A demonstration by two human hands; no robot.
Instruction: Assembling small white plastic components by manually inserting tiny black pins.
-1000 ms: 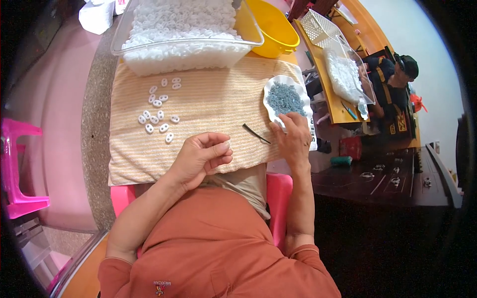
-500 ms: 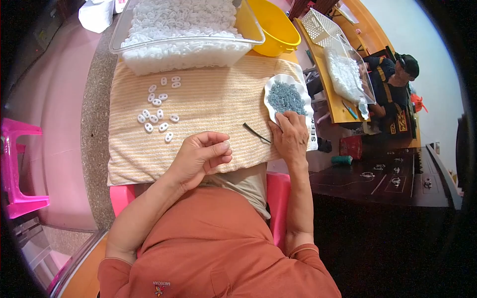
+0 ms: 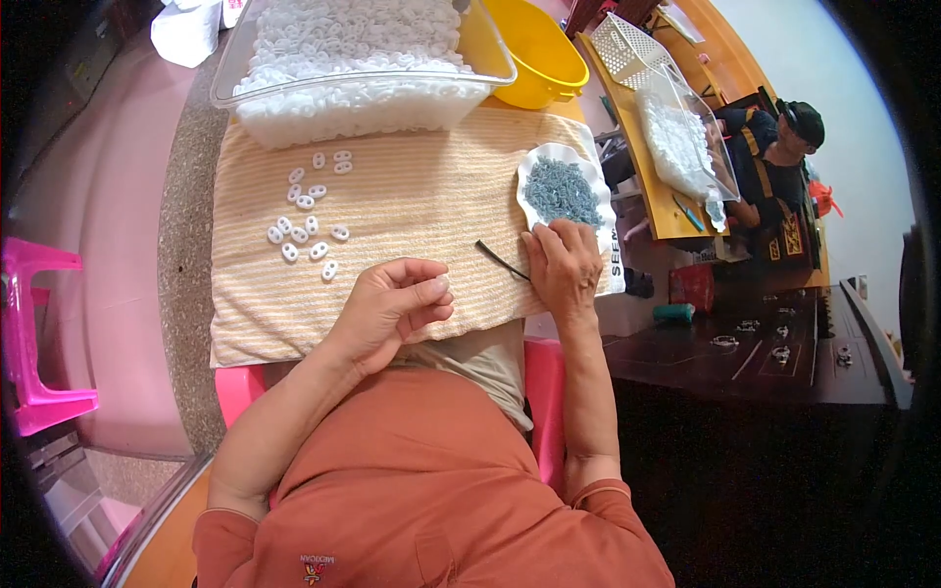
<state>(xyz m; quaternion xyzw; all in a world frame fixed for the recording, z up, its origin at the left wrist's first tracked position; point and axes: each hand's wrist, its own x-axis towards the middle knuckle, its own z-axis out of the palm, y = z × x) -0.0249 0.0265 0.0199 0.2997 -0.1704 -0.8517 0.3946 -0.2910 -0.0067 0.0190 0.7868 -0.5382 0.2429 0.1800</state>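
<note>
Here, clear bin [image 3: 245, 73] of white rings [image 3: 343, 49], scalloped dish [image 3: 578, 157] of blue bits [image 3: 561, 191]

striped towel [image 3: 421, 211] on stone counter [image 3: 186, 255]

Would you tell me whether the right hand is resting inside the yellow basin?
No, the right hand lies at the white dish of blue-grey bits, well short of the yellow basin.

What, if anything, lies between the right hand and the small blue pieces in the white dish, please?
Nothing visible does: the right hand rests at the near rim of the white dish, its fingertips beside the blue pieces.
</note>
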